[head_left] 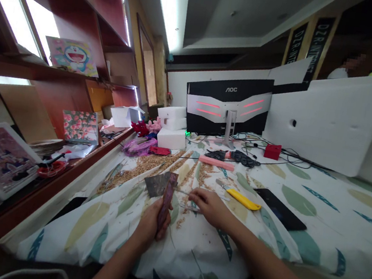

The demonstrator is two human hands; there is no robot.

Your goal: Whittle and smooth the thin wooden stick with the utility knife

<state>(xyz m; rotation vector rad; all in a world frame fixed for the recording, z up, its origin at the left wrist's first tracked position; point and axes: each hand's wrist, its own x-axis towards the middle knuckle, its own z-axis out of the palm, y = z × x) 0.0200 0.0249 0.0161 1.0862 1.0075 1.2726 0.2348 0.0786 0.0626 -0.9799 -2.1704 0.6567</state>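
My left hand point(152, 220) is closed around a dark purplish-brown stick-like bundle point(166, 199) that stands nearly upright, with a grey-brown flat piece point(154, 184) fanning out near its top. My right hand point(209, 206) lies just to the right on the leaf-patterned cloth point(190, 252), fingers curled over a thin metal tool point(188, 207) whose shape I cannot make out clearly. A yellow utility knife point(243, 199) lies just beyond my right hand.
Straw-like scraps point(143, 166) litter the cloth. A black phone point(280, 209), a pink bar point(215, 162), white foam blocks point(172, 133), a monitor's back point(228, 104) and cables sit further off. A shelf with pictures and red scissors point(50, 168) runs along the left.
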